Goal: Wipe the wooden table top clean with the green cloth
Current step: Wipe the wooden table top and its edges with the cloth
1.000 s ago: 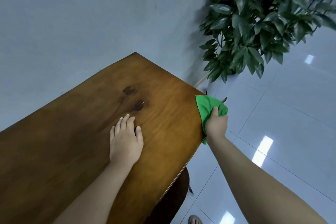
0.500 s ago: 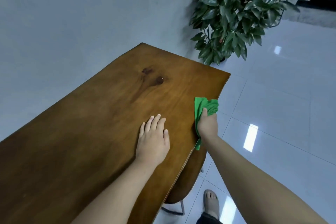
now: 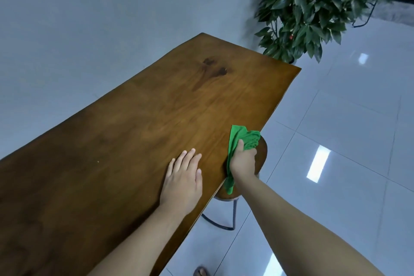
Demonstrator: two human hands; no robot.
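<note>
Green cloth bunched under the right hand, clamped against the near long edge of the wooden table top, one tail hanging down past that edge. Thumb on top, fingers curled over the rim, wrist bent down, forearm reaching in from off the table. Left hand just beside it, further in on the table top, flat and spread, palm down, gripping nothing, apparently bracing. Hands close together but not touching. Long axis of the table top running from the far corner by the potted plant back toward the body; most of the surface lying inward from the cloth, toward the wall side. Probably an edge pass under way, right hand the one placed to carry it along. Round wooden stool tucked below the table edge, directly under the cloth.
</note>
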